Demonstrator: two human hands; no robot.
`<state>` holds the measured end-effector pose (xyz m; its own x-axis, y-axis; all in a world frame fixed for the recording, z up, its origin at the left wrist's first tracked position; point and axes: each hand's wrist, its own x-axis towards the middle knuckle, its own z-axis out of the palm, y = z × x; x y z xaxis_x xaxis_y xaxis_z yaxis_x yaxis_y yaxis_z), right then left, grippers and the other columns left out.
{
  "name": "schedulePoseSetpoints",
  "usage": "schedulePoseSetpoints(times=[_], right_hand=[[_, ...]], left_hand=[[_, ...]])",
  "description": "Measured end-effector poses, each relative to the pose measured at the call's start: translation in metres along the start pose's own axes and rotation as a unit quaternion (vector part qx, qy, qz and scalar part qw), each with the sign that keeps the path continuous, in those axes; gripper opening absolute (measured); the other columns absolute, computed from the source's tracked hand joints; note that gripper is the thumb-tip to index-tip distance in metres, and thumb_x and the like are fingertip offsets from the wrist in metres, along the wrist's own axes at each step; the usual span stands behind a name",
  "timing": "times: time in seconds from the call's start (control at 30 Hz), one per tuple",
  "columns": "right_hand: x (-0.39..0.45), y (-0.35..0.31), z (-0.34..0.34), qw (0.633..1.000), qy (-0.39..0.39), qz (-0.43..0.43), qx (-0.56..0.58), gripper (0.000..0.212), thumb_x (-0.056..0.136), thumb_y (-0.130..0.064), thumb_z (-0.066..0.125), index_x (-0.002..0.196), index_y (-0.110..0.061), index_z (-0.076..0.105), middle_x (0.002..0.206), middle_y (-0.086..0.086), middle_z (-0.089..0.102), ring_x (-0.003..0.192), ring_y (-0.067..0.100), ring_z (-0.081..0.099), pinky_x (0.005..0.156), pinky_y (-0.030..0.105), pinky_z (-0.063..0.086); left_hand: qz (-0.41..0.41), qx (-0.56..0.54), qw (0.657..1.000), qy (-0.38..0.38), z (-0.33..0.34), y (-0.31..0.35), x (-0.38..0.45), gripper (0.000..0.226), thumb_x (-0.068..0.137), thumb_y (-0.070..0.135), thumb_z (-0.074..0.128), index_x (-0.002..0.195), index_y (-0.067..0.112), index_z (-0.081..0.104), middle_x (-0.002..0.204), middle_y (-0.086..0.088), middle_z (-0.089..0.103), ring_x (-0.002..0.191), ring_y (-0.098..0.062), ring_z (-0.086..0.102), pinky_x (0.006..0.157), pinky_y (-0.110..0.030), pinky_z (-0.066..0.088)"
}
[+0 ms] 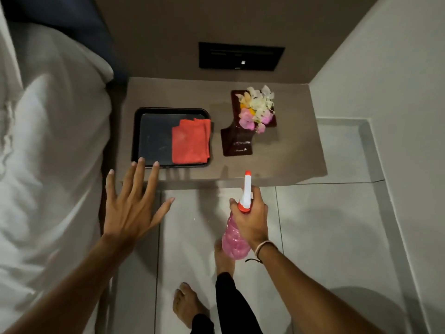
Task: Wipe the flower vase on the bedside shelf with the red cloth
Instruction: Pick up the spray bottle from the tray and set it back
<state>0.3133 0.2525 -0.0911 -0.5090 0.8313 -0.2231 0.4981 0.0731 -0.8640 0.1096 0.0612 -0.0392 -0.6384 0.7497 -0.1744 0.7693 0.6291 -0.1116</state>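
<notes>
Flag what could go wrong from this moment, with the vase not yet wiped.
1. The right hand aims the spray bottle toward the vase; mist may wet the flowers and the shelf.
2. The vase looks tall and narrow, so a one-handed wipe might tip it.
3. The open left hand reaches over the tray rim; pulling the red cloth could drag the tray toward the shelf edge.

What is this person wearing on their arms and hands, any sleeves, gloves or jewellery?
Both forearms are bare: no sleeves and no gloves show. The left hand has no rings or bands that I can see. The right hand is bare too, but its wrist carries a pale, thin bracelet and, just behind it, a dark thin cord with a loose end sticking out.
</notes>
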Motion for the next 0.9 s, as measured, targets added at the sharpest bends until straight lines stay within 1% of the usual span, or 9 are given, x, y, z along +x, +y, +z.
schedulePoseSetpoints(times=[0.07, 0.2, 0.27, 0.37, 0.43, 0.53, 0.7, 0.8, 0.9], right_hand=[[-0.001, 0.010, -0.006, 1.000, -0.007, 0.011, -0.008, 0.034, 0.085, -0.026, 0.078, 0.108, -0.022, 0.053, 0.069, -0.026, 0.064, 0.064, -0.002, 0.066, 0.054, 0.006, 0.050], [0.003, 0.027, -0.007, 0.999, -0.030, 0.042, -0.014, 0.027, 0.082, -0.017, 0.076, 0.100, -0.018, 0.055, 0.067, -0.009, 0.059, 0.057, 0.011, 0.060, 0.058, 0.021, 0.055], [0.000, 0.035, -0.005, 0.997, -0.062, 0.046, -0.023, 0.024, 0.082, -0.013, 0.075, 0.096, -0.013, 0.057, 0.068, -0.006, 0.057, 0.058, 0.012, 0.057, 0.059, 0.019, 0.052], [-0.013, 0.040, -0.002, 0.994, -0.093, 0.063, -0.016, 0.031, 0.085, -0.015, 0.077, 0.107, -0.017, 0.055, 0.074, -0.005, 0.059, 0.064, 0.016, 0.061, 0.065, 0.022, 0.056], [-0.020, 0.041, 0.000, 0.993, -0.100, 0.060, -0.002, 0.047, 0.086, -0.018, 0.078, 0.121, -0.026, 0.048, 0.079, -0.008, 0.061, 0.070, 0.015, 0.068, 0.065, 0.018, 0.058], [-0.024, 0.036, 0.002, 0.995, -0.092, 0.035, 0.009, 0.069, 0.085, -0.021, 0.081, 0.136, -0.035, 0.037, 0.081, -0.013, 0.059, 0.086, -0.004, 0.067, 0.064, 0.008, 0.058], [-0.018, 0.014, 0.009, 0.997, -0.069, -0.022, -0.004, 0.068, 0.084, -0.019, 0.082, 0.125, -0.050, 0.037, 0.086, -0.035, 0.062, 0.088, -0.010, 0.065, 0.057, 0.001, 0.051], [-0.006, -0.006, 0.024, 0.996, -0.059, -0.060, 0.001, 0.060, 0.086, -0.019, 0.081, 0.122, -0.047, 0.043, 0.084, -0.029, 0.065, 0.078, 0.003, 0.068, 0.056, 0.011, 0.057], [0.005, -0.039, 0.044, 0.993, -0.085, -0.081, 0.004, 0.050, 0.087, -0.027, 0.079, 0.125, -0.039, 0.049, 0.076, -0.009, 0.061, 0.077, 0.020, 0.066, 0.067, 0.042, 0.064]], left_hand=[[0.003, 0.003, 1.000, 0.000, 0.003, 0.010, -0.004, 0.090, 0.092, 0.074, 0.020, 0.163, 0.019, 0.013, 0.169, -0.020, 0.020, 0.152, -0.038, 0.032, 0.124, -0.066, 0.014], [0.004, 0.006, 1.000, -0.009, 0.007, 0.018, -0.007, 0.090, 0.092, 0.075, 0.015, 0.163, 0.019, 0.013, 0.169, -0.019, 0.021, 0.151, -0.038, 0.035, 0.124, -0.066, 0.014], [0.007, 0.013, 1.000, -0.004, 0.008, 0.022, -0.009, 0.089, 0.093, 0.075, 0.016, 0.163, 0.019, 0.014, 0.169, -0.019, 0.021, 0.150, -0.037, 0.036, 0.124, -0.065, 0.014], [0.013, 0.013, 1.000, -0.007, 0.006, 0.024, -0.013, 0.089, 0.094, 0.074, 0.018, 0.162, 0.018, 0.017, 0.168, -0.020, 0.024, 0.149, -0.038, 0.039, 0.123, -0.066, 0.016], [0.013, 0.004, 1.000, -0.012, 0.004, 0.022, -0.012, 0.089, 0.094, 0.074, 0.018, 0.162, 0.017, 0.018, 0.167, -0.021, 0.024, 0.149, -0.039, 0.039, 0.123, -0.066, 0.016], [0.003, -0.003, 1.000, -0.016, 0.002, 0.015, -0.008, 0.091, 0.091, 0.074, 0.019, 0.162, 0.017, 0.019, 0.168, -0.021, 0.022, 0.151, -0.039, 0.035, 0.123, -0.067, 0.015], [-0.015, -0.008, 1.000, -0.018, 0.005, -0.001, -0.001, 0.092, 0.091, 0.076, 0.019, 0.163, 0.019, 0.010, 0.169, -0.020, 0.018, 0.153, -0.037, 0.030, 0.124, -0.067, 0.014], [-0.039, -0.013, 0.999, -0.022, 0.008, -0.017, -0.002, 0.093, 0.091, 0.077, 0.016, 0.163, 0.019, 0.011, 0.169, -0.020, 0.019, 0.154, -0.037, 0.029, 0.125, -0.067, 0.014], [-0.061, -0.015, 0.998, -0.022, 0.010, -0.031, -0.005, 0.093, 0.091, 0.077, 0.014, 0.163, 0.019, 0.012, 0.168, -0.021, 0.021, 0.153, -0.037, 0.031, 0.126, -0.065, 0.012]])
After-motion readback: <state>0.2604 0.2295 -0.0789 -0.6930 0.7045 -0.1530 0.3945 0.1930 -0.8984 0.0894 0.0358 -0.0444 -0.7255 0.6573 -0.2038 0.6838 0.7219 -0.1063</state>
